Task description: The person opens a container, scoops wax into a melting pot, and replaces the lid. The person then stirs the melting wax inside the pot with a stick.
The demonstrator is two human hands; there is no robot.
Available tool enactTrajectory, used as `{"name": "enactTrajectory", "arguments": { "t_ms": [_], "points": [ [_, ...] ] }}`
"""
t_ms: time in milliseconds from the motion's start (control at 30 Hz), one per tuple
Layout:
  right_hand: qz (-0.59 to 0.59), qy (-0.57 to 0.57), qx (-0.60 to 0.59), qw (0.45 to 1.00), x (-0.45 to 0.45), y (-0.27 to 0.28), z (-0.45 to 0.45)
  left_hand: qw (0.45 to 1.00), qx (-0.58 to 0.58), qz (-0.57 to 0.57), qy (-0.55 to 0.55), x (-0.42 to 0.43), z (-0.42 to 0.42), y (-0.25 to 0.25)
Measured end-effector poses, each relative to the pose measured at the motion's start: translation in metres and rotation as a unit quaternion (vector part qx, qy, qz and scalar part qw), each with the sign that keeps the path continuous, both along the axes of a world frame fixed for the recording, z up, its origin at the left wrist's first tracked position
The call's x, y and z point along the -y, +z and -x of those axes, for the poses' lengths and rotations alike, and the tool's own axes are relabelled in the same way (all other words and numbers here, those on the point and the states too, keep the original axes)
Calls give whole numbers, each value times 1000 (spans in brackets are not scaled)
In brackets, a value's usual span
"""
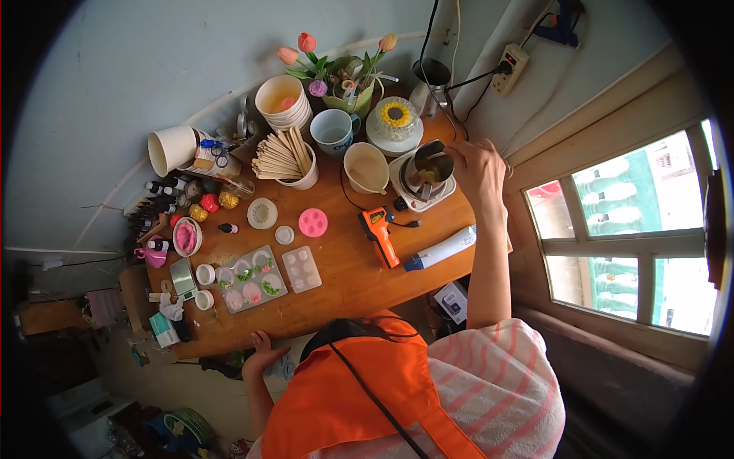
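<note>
A small metal pitcher (pixel 419 183) with yellowish contents stands on a white hot plate (pixel 447 189) at the table's right rear. My right hand (pixel 480 167) is closed at the pitcher's upper right side; the palm hides part of the grip. My left hand (pixel 264 353) rests by the table's front edge, fingers apart and holding nothing. Nearest to it on the table is a clear mold (pixel 243 300) with green and pink pieces in its cavities. An orange infrared thermometer (pixel 380 239) and a white-and-blue tube (pixel 443 249) lie in front of the hot plate.
Around the wooden table (pixel 344 264) are a cup of wooden sticks (pixel 283 159), a blue mug (pixel 333 131), a cream bowl (pixel 365 168), a pink mold (pixel 313 222), a white mold (pixel 302 269) and small bottles (pixel 157 205). A power strip (pixel 511 69) hangs on the wall; a window (pixel 627 229) is at right.
</note>
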State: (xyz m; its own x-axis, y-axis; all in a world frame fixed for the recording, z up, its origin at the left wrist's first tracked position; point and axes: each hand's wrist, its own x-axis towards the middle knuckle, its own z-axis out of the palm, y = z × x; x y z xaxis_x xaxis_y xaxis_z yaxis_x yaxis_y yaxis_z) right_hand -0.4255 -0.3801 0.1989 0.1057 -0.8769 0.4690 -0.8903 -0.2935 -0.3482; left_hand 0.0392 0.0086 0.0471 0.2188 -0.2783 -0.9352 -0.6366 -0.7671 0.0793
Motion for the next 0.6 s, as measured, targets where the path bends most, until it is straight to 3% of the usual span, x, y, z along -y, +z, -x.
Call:
{"name": "enactTrajectory", "arguments": {
  "t_ms": [600],
  "points": [
    [4,-18,-10,1000,-1,-5,2,1000,7,-3,-11,2,2,2]
  ]
}}
